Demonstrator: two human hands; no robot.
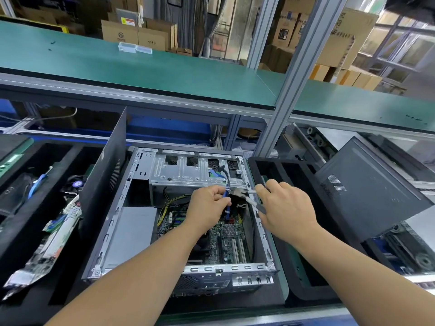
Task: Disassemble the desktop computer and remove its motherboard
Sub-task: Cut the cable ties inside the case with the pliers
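Blue cable in left hand grip, pliers in right hand; no legible writing.

Two hands, one open computer case, one cutter, two clear boxes.

Both forearms bare, reaching fwd from bottom of view, converging toward centre. Left hand back-up, fingers curled in a pinch round a thin blue cable. Right hand just beside it, knuckles up, fingers wrapped round pliers' handles; pliers' tip points at left fingertips.
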